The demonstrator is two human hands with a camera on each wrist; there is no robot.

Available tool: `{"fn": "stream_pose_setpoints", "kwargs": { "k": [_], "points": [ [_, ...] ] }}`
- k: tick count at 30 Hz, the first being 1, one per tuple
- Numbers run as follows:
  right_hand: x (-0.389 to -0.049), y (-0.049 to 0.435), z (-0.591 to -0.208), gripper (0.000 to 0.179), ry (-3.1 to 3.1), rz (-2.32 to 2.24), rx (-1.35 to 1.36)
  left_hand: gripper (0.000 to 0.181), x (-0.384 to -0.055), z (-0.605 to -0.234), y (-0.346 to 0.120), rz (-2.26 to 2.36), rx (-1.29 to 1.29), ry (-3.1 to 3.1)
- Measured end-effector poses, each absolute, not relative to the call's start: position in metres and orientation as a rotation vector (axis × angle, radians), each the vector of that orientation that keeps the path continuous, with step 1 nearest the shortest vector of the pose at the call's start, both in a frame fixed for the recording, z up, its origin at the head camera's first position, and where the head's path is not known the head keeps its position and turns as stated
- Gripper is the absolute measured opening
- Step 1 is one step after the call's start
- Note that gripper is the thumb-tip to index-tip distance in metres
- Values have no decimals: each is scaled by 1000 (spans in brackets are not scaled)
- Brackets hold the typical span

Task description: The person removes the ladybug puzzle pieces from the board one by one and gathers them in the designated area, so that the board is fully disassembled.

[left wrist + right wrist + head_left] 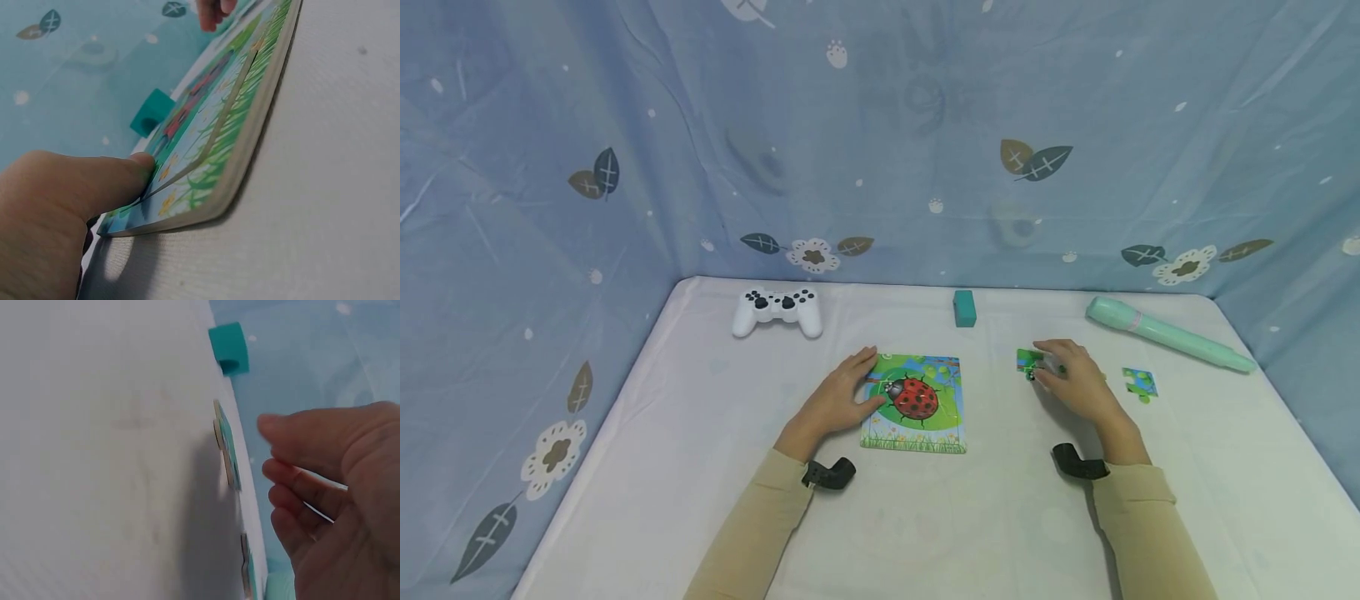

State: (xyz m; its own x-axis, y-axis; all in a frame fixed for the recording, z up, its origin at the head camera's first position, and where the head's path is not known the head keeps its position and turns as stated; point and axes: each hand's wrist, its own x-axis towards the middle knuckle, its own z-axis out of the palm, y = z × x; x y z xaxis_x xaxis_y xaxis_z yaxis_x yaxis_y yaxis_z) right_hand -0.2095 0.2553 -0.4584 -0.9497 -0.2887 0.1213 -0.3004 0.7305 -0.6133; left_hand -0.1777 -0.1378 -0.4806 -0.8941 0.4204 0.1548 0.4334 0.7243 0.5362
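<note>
At the counter's (970,533) near side, six o'clock, two tan sleeves (752,525) run up to wrists strapped with black devices (829,473). Just beyond, the left hand (837,402) rests at the nine o'clock edge of a ladybug board (917,402) lying flat, fingers extended by the rim, thumb laid on the face. Smooth and thick-edged, it looks stiff and fairly light, likely to slide if nudged; the outer rim offers the surest hold. At three o'clock from it, the right hand (1071,379) hovers empty, fingers loosely bent and parted from the thumb, above a piece (1026,358) it partly hides. A second piece (1141,382) lies farther out at three o'clock. Both seem thin, light and rigid, best pinched by opposite edges. Farther back sit a mint tube (1171,334) toward two o'clock, a white controller (777,307) at ten and a teal block (965,308) at one, before a blue curtain (880,167).
</note>
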Motion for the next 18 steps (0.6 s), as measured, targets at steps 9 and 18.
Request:
{"fn": "stream_pose_setpoints", "kwargs": {
  "k": [9,18],
  "points": [
    [-193,217,-451,48,-2890,1041,649,70,-179,-484,-140,-958,-751,-2835],
    [-172,170,-451,48,-2893,1144,878,67,-177,-483,-140,-1008,-770,-2804]
  ]
}}
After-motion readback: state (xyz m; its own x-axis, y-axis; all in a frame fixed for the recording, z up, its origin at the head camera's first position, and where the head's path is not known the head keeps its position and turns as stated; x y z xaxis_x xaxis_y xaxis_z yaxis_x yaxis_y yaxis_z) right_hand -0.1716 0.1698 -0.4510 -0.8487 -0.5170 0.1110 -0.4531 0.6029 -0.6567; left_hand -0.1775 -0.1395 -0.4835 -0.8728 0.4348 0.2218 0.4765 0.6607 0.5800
